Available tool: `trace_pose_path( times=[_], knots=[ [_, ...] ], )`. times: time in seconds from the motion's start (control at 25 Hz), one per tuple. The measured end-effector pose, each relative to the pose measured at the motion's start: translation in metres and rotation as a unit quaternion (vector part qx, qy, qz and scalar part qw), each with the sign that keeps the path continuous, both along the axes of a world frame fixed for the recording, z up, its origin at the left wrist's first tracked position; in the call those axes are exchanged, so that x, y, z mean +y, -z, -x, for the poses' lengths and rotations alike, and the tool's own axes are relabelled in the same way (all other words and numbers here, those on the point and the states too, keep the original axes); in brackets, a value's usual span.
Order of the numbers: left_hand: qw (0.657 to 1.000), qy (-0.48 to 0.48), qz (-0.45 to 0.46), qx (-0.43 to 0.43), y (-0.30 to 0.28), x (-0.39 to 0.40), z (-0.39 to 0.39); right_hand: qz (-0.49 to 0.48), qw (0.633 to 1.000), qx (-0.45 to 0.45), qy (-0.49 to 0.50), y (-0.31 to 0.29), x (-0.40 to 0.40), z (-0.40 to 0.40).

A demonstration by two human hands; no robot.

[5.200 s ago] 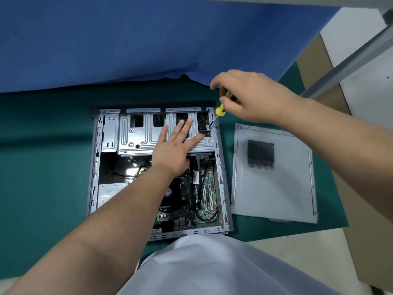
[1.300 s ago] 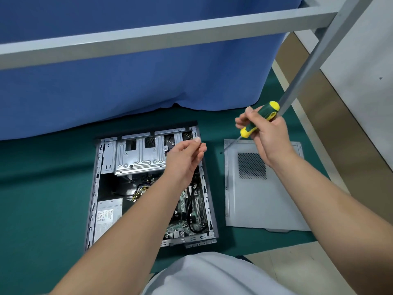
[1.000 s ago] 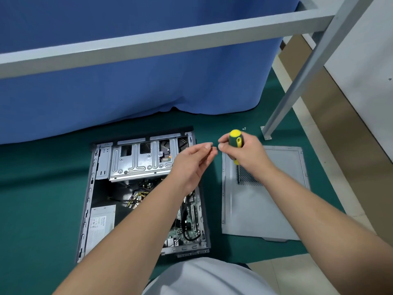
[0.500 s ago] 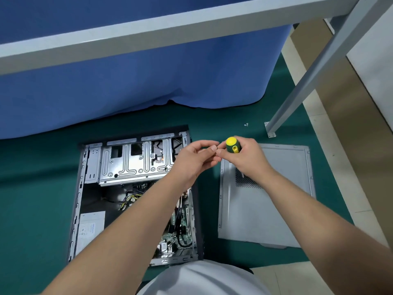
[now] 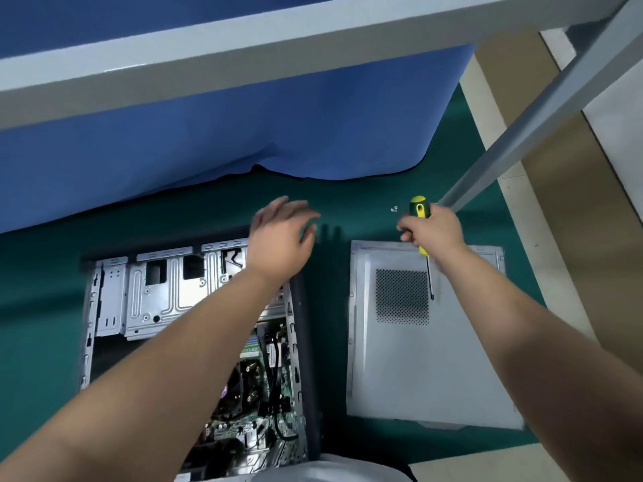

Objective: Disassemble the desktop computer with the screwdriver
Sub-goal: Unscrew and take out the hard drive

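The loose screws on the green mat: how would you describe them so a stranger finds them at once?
Start at the grey side panel lying right of the open computer case. Beyond its far edge, left of the right hand gripping the screwdriver, lie the screws: tiny silver specks, the only small bright things on bare mat.

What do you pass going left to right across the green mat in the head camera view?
Open computer case → left hand → small screws → right hand gripping the screwdriver, over the removed side panel.

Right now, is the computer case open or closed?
Open. The computer case shows its drive cage and motherboard, and the side panel lies flat beside it on the green mat.
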State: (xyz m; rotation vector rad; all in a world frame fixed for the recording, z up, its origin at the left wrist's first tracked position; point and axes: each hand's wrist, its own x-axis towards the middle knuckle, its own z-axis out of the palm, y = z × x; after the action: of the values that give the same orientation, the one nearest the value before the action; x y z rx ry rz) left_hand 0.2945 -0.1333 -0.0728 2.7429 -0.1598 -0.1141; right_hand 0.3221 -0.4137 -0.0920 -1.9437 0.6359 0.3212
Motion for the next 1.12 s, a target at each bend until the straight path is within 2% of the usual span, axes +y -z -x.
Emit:
trace_pose_path(
  times=[0.08, 0.12, 0.28, 0.36, 0.56, 0.88, 0.96, 1.04, 1.12],
  knots=[
    [0.996, -0.012, -0.068, 0.058, 0.011, 0.006, -0.008, 0.037, 0.998, 0.045, 0.024, 0.020, -0.005, -0.014],
    [0.995, -0.014, -0.082, 0.055, 0.017, 0.007, -0.009, 0.053, 0.996, 0.060, 0.034, 0.029, -0.005, -0.022],
    [0.997, -0.028, -0.066, -0.017, 0.025, 0.008, -0.005, 0.152, 0.984, 0.089, -0.003, 0.060, 0.005, -0.049],
    [0.997, -0.031, -0.064, -0.032, 0.026, 0.009, -0.005, 0.183, 0.980, 0.081, 0.009, 0.074, 0.008, -0.057],
    [0.996, -0.040, -0.064, -0.048, 0.025, 0.006, -0.003, 0.196, 0.977, 0.054, 0.069, 0.092, 0.007, -0.064],
    [0.996, -0.037, -0.064, -0.050, 0.027, 0.006, -0.006, 0.228, 0.971, 0.069, 0.028, 0.083, 0.006, -0.059],
    [0.997, -0.025, -0.063, -0.029, 0.024, 0.007, -0.006, 0.181, 0.981, 0.047, 0.054, 0.068, 0.010, -0.046],
    [0.997, 0.002, -0.072, 0.010, 0.021, 0.011, -0.008, 0.050, 0.993, 0.011, 0.106, 0.047, 0.017, -0.028],
    [0.996, 0.023, -0.060, 0.059, 0.016, 0.015, -0.009, -0.072, 0.990, -0.024, 0.118, 0.019, 0.024, -0.005]
  ],
)
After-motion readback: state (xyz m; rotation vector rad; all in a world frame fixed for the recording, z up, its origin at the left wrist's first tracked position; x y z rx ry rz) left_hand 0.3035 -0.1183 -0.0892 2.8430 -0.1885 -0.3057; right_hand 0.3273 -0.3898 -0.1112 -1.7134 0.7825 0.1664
